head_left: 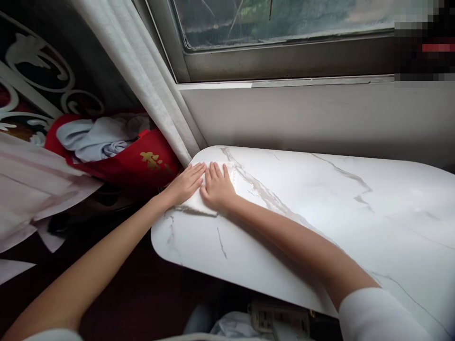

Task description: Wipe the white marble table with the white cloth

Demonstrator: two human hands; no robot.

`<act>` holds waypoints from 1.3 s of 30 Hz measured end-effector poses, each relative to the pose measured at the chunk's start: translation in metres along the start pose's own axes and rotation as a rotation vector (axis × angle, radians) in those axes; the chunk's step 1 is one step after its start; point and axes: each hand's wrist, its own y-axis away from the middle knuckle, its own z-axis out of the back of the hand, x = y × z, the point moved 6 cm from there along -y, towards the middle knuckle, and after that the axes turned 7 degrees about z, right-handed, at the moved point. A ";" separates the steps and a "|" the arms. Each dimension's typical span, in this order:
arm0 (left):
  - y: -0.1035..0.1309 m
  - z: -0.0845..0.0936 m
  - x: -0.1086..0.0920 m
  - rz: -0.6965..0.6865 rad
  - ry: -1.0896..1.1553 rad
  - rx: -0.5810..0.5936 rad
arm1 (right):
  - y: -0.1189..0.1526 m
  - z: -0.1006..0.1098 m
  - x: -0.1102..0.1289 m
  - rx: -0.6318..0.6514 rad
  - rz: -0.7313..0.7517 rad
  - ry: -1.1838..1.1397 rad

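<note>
A white cloth (pixel 199 204) lies flat near the left end of a white marble-patterned table (pixel 284 189). My left hand (pixel 186 183) rests on the cloth's left part, palm down with its fingers stretched out. Beside it, my right hand (pixel 217 187) presses flat on the cloth, fingers extended and slightly apart. The two hands nearly touch at the fingers. Part of the cloth is hidden under them.
A red bag (pixel 135 166) holding light clothes (pixel 95 137) stands left of the table. A pale curtain (pixel 142 71) hangs by the window (pixel 284 23). A power strip (pixel 280 318) sits below the table's front edge. Pinkish fabric (pixel 31 184) hangs at left.
</note>
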 end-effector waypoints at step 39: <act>-0.059 -0.028 -0.102 0.203 -0.090 -0.105 | 0.045 0.035 -0.087 0.062 -0.005 0.117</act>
